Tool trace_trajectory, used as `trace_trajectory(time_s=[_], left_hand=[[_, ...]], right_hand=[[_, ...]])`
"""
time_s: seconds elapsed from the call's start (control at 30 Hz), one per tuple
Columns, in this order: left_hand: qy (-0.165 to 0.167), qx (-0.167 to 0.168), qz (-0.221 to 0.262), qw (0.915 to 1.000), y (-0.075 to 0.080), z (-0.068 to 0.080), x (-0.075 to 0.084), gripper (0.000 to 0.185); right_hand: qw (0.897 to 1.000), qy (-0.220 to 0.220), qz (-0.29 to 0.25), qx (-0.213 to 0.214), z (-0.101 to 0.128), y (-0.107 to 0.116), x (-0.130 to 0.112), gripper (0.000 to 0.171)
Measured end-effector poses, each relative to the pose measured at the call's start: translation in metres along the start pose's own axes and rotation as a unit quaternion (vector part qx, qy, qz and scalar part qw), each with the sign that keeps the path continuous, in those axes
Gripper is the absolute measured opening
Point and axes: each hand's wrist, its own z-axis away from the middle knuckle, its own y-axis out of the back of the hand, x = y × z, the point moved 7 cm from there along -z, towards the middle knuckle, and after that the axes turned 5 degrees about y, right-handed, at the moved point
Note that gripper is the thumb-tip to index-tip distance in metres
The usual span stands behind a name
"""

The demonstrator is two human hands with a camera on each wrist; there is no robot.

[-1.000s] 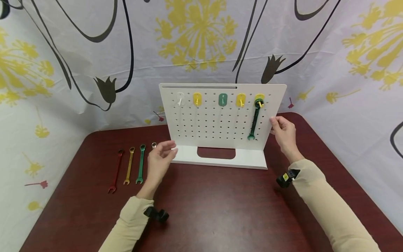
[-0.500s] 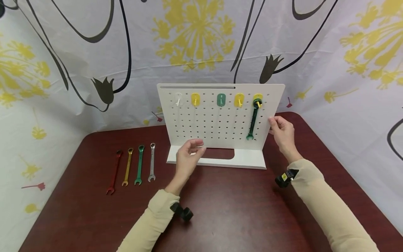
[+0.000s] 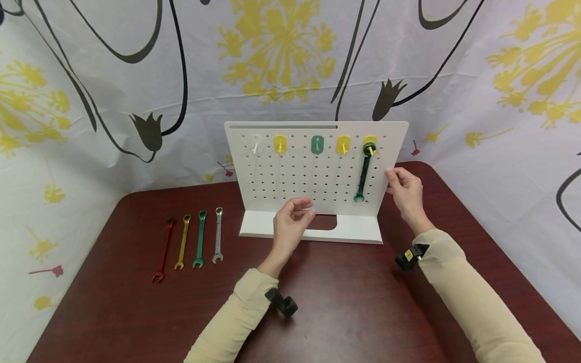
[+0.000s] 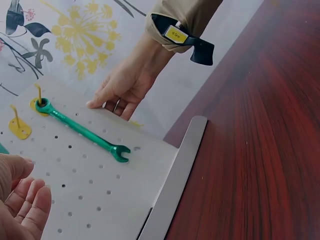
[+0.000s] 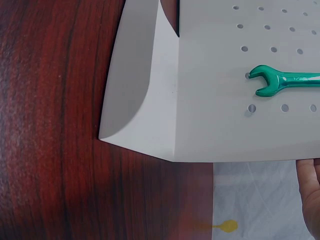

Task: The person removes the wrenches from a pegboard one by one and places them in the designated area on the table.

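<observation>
A white pegboard (image 3: 268, 176) stands upright on its flat base, several hooks along its upper part. From the rightmost yellow hook hangs a green wrench (image 3: 363, 176), ring end up and open end down; the left wrist view shows the same wrench (image 4: 85, 131) against the board. My right hand (image 3: 406, 194) pinches the board's right edge between thumb and fingers. In front of the board's lower middle is my left hand (image 3: 290, 227), fingers loosely bent with nothing between them, overlapping the cutout in the base. Only part of the right hand (image 5: 309, 192) shows in the right wrist view.
Left of the board, a red wrench (image 3: 164, 250), a yellow wrench (image 3: 183, 242), a green wrench (image 3: 200, 239) and a silver wrench (image 3: 218, 235) lie in a row on the dark red table (image 3: 345, 297). A flower-patterned curtain (image 3: 195, 91) hangs close behind.
My left hand has moved right, from beside the silver wrench at the board's left end to the front of its middle. The right hand stays on the board's edge.
</observation>
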Motion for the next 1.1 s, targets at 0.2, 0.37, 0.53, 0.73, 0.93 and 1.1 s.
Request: trace_trajectory(time_s=[0.2, 0.37, 0.53, 0.73, 0.93, 1.1], left_hand=[[0.002, 0.0, 0.013, 0.9999, -0.014, -0.004, -0.002, 0.025], [0.005, 0.007, 0.028, 0.9996, -0.027, -0.011, -0.014, 0.026], [-0.002, 0.018, 0.036, 0.9992, -0.041, -0.021, -0.034, 0.025], [-0.017, 0.029, 0.028, 0.999, -0.053, -0.027, -0.035, 0.022], [-0.018, 0.033, 0.033, 0.9988, -0.065, -0.032, -0.035, 0.022], [-0.023, 0.031, 0.035, 0.9986, -0.073, -0.036, -0.036, 0.022]], right_hand=[[1.0, -0.001, -0.005, 0.001, 0.0, 0.0, 0.001, 0.021], [1.0, -0.003, -0.003, -0.002, 0.0, 0.0, 0.001, 0.026], [1.0, -0.002, -0.002, -0.004, 0.001, 0.0, 0.001, 0.025], [1.0, 0.006, -0.004, -0.007, 0.001, 0.0, 0.0, 0.027], [1.0, 0.007, 0.006, -0.009, 0.0, 0.0, -0.001, 0.026], [1.0, 0.001, -0.002, -0.004, -0.001, 0.0, -0.001, 0.027]])
